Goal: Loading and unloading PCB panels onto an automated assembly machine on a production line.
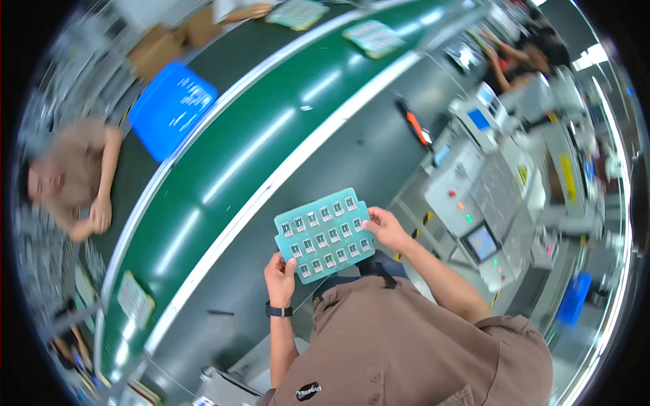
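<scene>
A flat teal tray [313, 209] with rows of small dark-and-white parts lies level between my hands, in front of my body. My left hand [278, 274] grips its lower left edge, thumb on top, with a dark band at the wrist. On the right edge, my right hand [386, 229] pinches the tray the same way, thumb over the rim. The fingers under the tray are hidden.
Beyond a grey worktop [332, 162] runs a green conveyor belt [257, 155] carrying similar trays [373, 38]. A blue bin [169, 108] and a seated person [74, 176] are across it. An orange-handled tool [416, 127] lies near a machine with a screen [481, 242] at right.
</scene>
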A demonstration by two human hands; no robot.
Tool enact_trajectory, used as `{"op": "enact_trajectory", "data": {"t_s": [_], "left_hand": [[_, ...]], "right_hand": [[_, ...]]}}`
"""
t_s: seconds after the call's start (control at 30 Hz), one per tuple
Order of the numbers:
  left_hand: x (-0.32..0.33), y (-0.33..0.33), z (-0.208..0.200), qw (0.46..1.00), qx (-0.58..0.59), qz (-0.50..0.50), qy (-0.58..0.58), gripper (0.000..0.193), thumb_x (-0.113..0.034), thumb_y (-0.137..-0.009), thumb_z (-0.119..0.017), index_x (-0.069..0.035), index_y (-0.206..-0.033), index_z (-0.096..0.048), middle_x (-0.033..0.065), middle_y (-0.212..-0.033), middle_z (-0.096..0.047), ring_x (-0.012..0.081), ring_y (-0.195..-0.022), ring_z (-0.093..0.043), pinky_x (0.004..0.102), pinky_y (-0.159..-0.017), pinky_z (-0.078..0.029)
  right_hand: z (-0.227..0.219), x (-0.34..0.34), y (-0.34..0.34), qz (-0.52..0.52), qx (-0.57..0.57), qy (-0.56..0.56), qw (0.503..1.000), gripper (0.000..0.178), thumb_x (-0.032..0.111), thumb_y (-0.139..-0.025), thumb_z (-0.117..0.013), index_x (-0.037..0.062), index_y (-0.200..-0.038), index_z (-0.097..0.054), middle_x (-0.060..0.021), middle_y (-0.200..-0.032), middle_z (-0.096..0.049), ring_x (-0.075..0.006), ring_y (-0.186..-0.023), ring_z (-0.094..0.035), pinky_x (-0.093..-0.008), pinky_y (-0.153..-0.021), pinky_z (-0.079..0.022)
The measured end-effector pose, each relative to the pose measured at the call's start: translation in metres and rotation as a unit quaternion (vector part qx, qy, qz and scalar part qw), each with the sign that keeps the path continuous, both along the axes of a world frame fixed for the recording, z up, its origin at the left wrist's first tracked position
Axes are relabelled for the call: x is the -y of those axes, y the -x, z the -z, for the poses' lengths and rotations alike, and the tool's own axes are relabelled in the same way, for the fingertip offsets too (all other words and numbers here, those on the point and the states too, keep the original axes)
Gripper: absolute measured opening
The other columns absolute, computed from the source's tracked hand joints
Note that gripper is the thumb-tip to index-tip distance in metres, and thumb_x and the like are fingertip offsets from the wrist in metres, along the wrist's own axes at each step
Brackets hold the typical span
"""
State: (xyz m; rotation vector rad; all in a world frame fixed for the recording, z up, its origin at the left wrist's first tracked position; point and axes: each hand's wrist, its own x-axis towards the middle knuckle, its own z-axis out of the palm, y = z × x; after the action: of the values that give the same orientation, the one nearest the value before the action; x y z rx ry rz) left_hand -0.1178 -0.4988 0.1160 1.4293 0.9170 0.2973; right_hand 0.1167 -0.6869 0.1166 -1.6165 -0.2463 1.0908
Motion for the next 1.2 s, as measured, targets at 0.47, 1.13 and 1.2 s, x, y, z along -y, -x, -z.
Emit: {"op": "enact_trajectory", "data": {"t_s": [0.47,1.13,1.2], "left_hand": [[0.217,-0.347,-0.07,0.921,-0.023,0.379,-0.089,0.016,-0.006,-0.08,-0.061,0.005,-0.092,-0.059,0.0002,-0.061,-0.042,0.0085,-0.058,-0.036,0.0246,-0.053,-0.034],[0.384,-0.552,-0.012,0.86,-0.036,0.503,-0.072,0.023,-0.011,-0.079,-0.063,0.007,-0.07,-0.052,0.0078,-0.054,-0.046,0.0126,-0.052,-0.038,0.0301,-0.05,-0.036],[0.382,-0.554,-0.009,0.844,-0.044,0.524,-0.104,0.023,-0.011,-0.078,-0.063,0.007,-0.07,-0.051,0.0095,-0.054,-0.046,0.0143,-0.052,-0.038,0.031,-0.05,-0.036]], "right_hand": [[-0.063,0.314,-0.132,0.423,0.052,0.078,0.901,0.021,0.007,-0.085,-0.056,-0.0011,-0.104,-0.059,-0.0037,-0.087,-0.063,-0.0096,-0.078,-0.057,-0.0253,-0.075,-0.046],[-0.003,0.485,-0.254,0.512,-0.004,0.094,0.854,0.021,0.008,-0.086,-0.057,-0.0046,-0.103,-0.059,-0.0052,-0.087,-0.062,-0.0097,-0.078,-0.056,-0.0241,-0.073,-0.043],[-0.007,0.485,-0.251,0.505,-0.001,0.116,0.856,0.021,0.007,-0.086,-0.056,-0.0034,-0.104,-0.06,-0.004,-0.092,-0.064,-0.0092,-0.083,-0.057,-0.0236,-0.078,-0.043]]}}
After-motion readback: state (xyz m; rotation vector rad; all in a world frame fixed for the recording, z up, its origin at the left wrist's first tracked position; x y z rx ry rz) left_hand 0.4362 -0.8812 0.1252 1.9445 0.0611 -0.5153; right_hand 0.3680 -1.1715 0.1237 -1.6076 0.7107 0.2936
